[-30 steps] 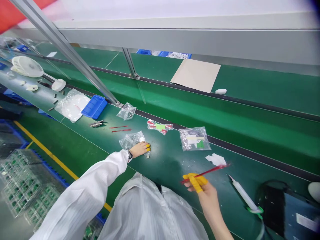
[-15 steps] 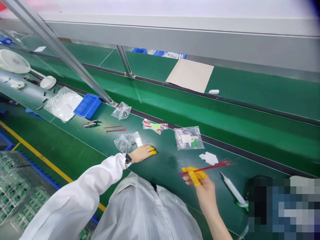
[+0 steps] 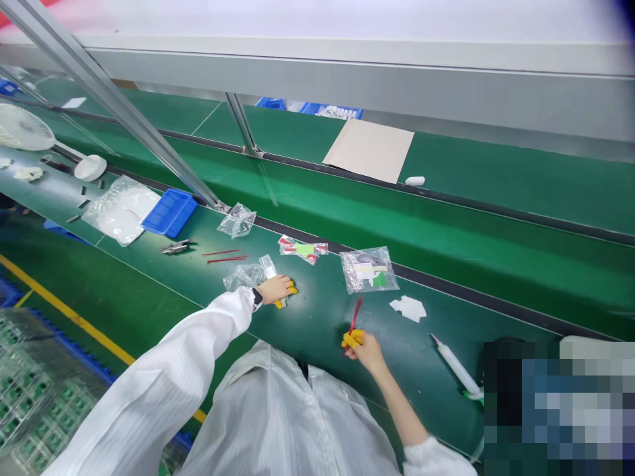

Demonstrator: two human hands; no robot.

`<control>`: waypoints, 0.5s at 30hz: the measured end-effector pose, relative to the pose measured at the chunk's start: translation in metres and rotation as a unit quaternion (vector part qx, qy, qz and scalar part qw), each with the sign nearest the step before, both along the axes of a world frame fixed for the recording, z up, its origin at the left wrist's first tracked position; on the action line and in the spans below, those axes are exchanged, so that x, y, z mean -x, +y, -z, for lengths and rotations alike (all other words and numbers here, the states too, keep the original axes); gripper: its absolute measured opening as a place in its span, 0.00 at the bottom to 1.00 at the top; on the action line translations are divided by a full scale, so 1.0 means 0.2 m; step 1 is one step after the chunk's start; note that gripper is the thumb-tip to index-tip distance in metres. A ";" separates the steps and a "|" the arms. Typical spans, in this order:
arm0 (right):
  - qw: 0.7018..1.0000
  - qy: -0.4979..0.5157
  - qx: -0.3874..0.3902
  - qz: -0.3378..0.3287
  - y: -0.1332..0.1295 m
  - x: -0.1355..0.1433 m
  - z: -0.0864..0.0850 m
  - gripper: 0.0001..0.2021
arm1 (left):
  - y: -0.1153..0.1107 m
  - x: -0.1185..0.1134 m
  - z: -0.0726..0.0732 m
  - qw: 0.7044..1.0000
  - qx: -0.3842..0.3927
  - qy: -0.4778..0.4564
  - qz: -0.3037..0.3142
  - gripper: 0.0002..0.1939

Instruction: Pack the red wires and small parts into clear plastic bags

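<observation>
Your right hand (image 3: 366,349), just in from the near edge of the table (image 3: 317,311), is closed, its yellow-covered fingertips pinching a bundle of red wires (image 3: 355,316) by the near end; gripping there leaves the far ends free, pointing up and away from you. Your left hand (image 3: 276,289) is bent low over the end of a clear bag (image 3: 243,276), perhaps steadying it, though the fingers hide what is under them and I can't tell how far open they are. Green surface lies between your hands, giving you room to bring them together. On your right, a white pointed tube (image 3: 456,363) has its tip aimed away from you, with a paper scrap (image 3: 409,309) just beyond, so a sideways sweep there has less room. Farther out to the left, loose red wires (image 3: 227,259) lie flat beside metal hand tools (image 3: 176,247), probably put there to be within reach. Beyond them come a blue tray (image 3: 169,213) and, along the dark rail (image 3: 426,283) marking the far edge, a labelled packet (image 3: 303,249) and a flat clear packet (image 3: 370,270).
</observation>
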State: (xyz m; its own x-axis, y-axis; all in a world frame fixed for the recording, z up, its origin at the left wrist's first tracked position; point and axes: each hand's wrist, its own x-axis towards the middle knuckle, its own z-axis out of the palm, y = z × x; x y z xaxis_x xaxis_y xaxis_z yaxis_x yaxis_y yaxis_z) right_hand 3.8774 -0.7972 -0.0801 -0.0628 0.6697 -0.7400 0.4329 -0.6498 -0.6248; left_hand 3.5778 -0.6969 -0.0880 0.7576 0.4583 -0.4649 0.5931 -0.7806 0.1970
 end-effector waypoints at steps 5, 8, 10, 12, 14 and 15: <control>0.978 -0.166 0.025 -0.125 0.10 0.10 0.09 0.10 | 0.04 0.00 0.00 1.000 0.000 -0.006 -0.004 0.10; 0.957 -0.229 0.010 -0.177 0.14 0.15 0.07 0.10 | 0.06 0.00 -0.02 1.000 0.006 -0.024 -0.019 0.12; 0.945 -0.256 0.001 -0.202 0.15 0.17 0.04 0.11 | 0.07 0.02 -0.04 0.999 0.009 -0.034 -0.028 0.20; 0.936 -0.277 -0.007 -0.219 0.15 0.18 0.03 0.11 | 0.09 0.05 -0.06 0.999 0.013 -0.036 -0.038 0.30; 0.929 -0.294 -0.018 -0.225 0.13 0.18 0.02 0.11 | 0.12 0.07 -0.06 0.998 0.014 -0.029 -0.052 0.32; 0.926 -0.301 -0.024 -0.224 0.12 0.18 0.02 0.11 | 0.13 0.08 -0.06 0.998 0.014 -0.024 -0.061 0.29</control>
